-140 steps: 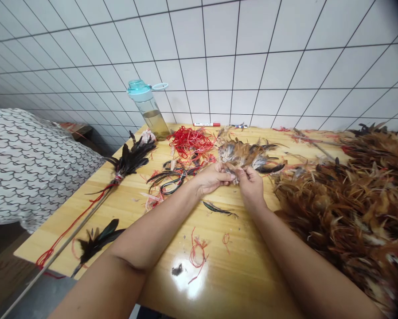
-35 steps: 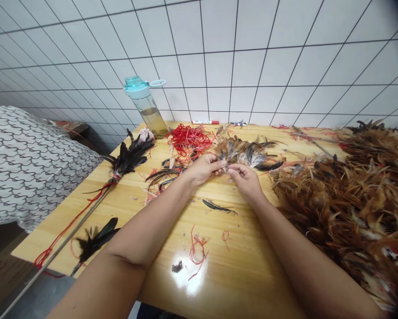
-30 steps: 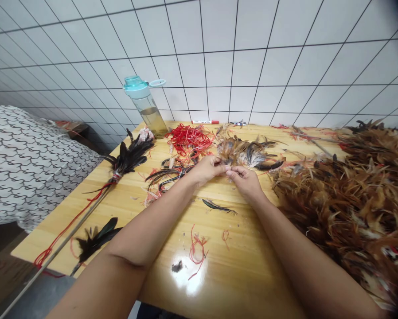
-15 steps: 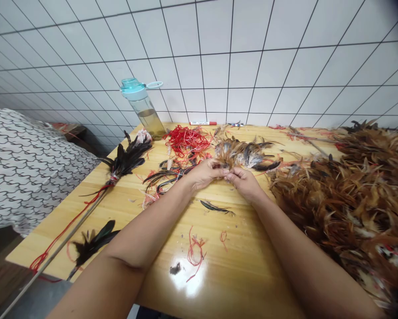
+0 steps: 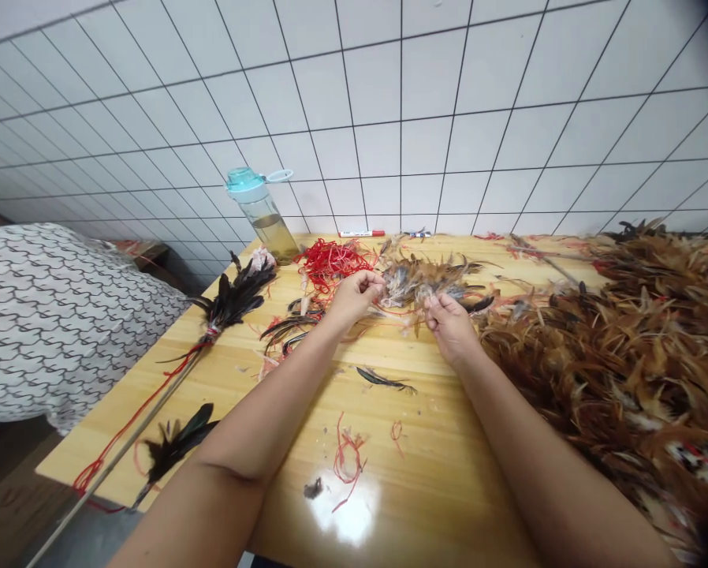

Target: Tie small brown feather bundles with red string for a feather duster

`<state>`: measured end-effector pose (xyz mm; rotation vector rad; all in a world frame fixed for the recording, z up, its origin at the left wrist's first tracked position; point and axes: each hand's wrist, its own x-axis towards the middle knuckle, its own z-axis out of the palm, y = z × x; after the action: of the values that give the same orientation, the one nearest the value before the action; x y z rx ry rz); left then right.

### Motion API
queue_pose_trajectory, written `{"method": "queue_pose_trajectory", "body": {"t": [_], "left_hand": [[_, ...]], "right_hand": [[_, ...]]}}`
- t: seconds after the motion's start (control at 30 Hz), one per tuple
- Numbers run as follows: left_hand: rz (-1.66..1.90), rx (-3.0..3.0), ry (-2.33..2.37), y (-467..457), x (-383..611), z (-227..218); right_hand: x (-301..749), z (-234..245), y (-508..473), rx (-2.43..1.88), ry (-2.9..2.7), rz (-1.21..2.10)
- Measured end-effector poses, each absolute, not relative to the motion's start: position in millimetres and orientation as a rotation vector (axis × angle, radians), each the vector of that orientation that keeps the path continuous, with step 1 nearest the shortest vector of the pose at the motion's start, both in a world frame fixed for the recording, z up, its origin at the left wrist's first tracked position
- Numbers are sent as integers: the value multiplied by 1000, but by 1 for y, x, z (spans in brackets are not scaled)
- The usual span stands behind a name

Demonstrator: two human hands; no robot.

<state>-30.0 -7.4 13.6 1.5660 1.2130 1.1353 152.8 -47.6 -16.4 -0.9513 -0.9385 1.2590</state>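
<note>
Brown feathers point(image 5: 434, 274) behind the right hand point(image 5: 452, 323) (its pinch unclear)

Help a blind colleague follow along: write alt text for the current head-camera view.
Left hand and right hand, apart, at a small feather pile on a wooden table. A large brown feather heap is at right; red string, a bottle and black feathers tied to a stick at left.
</note>
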Motion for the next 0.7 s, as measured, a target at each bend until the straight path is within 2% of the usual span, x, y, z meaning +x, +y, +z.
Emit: {"method": "queue_pose_trajectory", "body": {"t": [0.23, 0.4, 0.53, 0.7], "left_hand": [[759, 2270, 1715, 14, -8, 22], [722, 2231, 1803, 25, 7, 6], [842, 2194, 1733, 29, -1, -1], [1093, 1632, 1365, 24, -9, 5]], "right_hand": [[159, -17, -45, -916, -870, 1285], [158, -22, -45, -956, -945, 1262], [158, -23, -44, -997, -985, 1239], [157, -23, -44, -1026, -923, 1204]]}}
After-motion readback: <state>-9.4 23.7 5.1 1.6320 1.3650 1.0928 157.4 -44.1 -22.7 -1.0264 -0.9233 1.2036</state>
